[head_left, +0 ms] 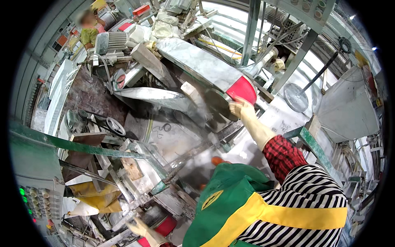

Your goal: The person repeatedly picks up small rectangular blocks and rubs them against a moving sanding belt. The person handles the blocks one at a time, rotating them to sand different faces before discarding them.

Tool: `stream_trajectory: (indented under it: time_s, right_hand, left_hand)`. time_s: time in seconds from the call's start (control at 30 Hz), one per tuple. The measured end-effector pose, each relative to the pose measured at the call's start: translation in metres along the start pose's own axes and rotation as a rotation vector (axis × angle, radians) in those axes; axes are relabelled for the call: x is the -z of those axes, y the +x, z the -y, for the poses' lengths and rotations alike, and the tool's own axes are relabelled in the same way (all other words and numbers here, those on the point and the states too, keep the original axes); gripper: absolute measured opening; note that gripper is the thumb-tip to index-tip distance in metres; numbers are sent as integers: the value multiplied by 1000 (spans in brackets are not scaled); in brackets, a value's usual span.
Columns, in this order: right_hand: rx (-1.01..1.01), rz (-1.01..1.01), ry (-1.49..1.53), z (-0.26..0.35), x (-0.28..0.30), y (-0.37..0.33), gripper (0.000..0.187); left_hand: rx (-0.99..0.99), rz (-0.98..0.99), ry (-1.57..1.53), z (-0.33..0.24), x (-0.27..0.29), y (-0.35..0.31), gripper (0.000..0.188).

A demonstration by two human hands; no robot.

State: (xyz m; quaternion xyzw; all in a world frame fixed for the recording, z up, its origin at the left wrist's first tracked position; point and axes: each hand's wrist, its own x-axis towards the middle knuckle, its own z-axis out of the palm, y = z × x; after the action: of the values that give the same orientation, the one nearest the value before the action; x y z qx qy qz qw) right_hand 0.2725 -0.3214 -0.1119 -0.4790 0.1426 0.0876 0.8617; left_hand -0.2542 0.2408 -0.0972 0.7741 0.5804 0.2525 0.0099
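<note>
My right hand (242, 109), in a cream glove, is at the red rounded end (242, 90) of a long white machine guard. Its fingers are bent close together at the guard's lower edge; their far side is hidden. Just beneath the hand, a dark round disc (222, 107) shows under the guard. My left hand (139, 227), also in a cream glove, is low in the view at the left. Its fingers are spread, and I see nothing held in them. Beside it is a red curved part (166, 225), partly hidden by my left forearm.
A green-framed machine bed (164, 173) runs across the middle left. A panel of buttons (39, 201) with green lights stands at the left edge. A black handwheel (115, 126) sits at the left. Another person (89, 31) is far off at the upper left.
</note>
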Motion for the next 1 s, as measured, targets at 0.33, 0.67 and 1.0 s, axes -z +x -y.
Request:
stream_trajectory:
  time_s: [0.33, 0.67, 1.0]
  right_hand:
    - [-145, 196, -838, -66, 144, -73, 59]
    - [-305, 165, -719, -62, 91, -14, 49]
    - [-604, 515, -352, -154, -32, -72, 65]
  left_hand:
    - [151, 135, 448, -22, 61, -40, 85]
    - [216, 79, 364, -32, 52, -61, 88]
    - [146, -27, 254, -44, 72, -105, 90]
